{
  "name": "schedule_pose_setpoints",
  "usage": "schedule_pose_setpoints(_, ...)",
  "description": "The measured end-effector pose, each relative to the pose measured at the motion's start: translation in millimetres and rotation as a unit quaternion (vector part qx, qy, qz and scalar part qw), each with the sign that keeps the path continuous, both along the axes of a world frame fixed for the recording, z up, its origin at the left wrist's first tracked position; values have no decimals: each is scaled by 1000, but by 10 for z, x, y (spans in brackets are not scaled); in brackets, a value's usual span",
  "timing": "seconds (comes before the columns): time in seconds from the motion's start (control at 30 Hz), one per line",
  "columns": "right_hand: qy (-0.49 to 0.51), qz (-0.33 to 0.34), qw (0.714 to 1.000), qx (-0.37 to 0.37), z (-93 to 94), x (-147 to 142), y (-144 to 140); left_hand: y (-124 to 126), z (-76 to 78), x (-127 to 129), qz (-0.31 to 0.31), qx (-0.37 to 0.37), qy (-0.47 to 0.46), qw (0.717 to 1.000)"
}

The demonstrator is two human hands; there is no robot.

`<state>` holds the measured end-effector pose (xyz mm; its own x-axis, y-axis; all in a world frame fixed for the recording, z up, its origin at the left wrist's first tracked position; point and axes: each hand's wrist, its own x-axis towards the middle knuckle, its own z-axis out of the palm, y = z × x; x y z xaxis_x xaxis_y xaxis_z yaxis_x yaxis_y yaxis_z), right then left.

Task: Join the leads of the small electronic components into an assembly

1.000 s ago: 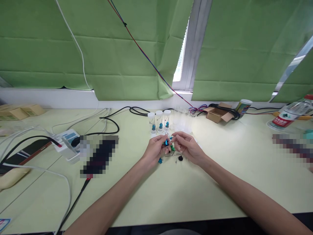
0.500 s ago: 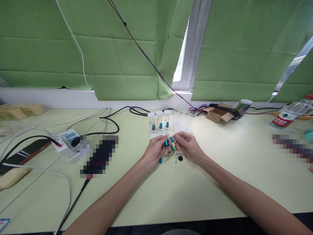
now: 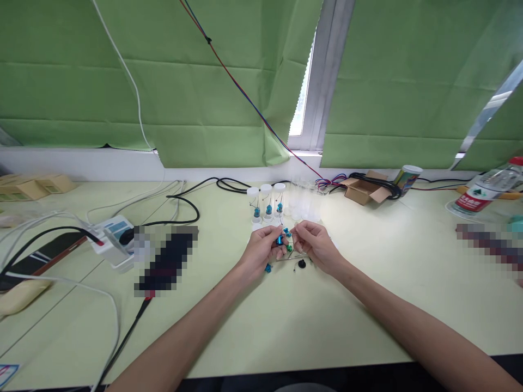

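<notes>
My left hand (image 3: pixel 265 246) is closed on a small shiny blue cylinder (image 3: pixel 279 240), pinched between thumb and fingers. Close on its right, my right hand (image 3: pixel 314 244) has its thumb and forefinger pressed together; what they pinch, if anything, is too small to make out. Between the hands lie a small blue piece (image 3: pixel 287 232) and a green piece (image 3: pixel 289 248). Another blue piece (image 3: pixel 268 268) rests below my left hand. A round black part (image 3: pixel 302 264) and a thin metal rod (image 3: pixel 286 258) lie on the table under my fingers.
Behind my hands stand clear tubes with white caps (image 3: pixel 266 188), holding blue pieces, and clear empty-looking cups (image 3: pixel 304 201). A cardboard box (image 3: pixel 362 190) and a can (image 3: pixel 408 178) are at the back right. A water bottle (image 3: pixel 478 198) stands far right. A power strip (image 3: pixel 112 239) with cables lies left.
Both hands stay almost in place. The blue cylinder in my left hand has shifted very slightly, and the fingers of my right hand have moved a little.
</notes>
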<state>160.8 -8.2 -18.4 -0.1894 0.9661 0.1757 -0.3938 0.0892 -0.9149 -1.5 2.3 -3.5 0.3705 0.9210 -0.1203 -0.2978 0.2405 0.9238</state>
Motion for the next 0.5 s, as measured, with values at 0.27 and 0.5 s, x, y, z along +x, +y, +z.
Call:
schedule_pose_setpoints(0.27,8,-1,1000,-23,-8,5,7,12,-26,7,0,-2,1,1000)
schedule_pose_setpoints(0.5,40,16,998,-36,-13,12,19,16,-35,-3,-1,4,3,1000)
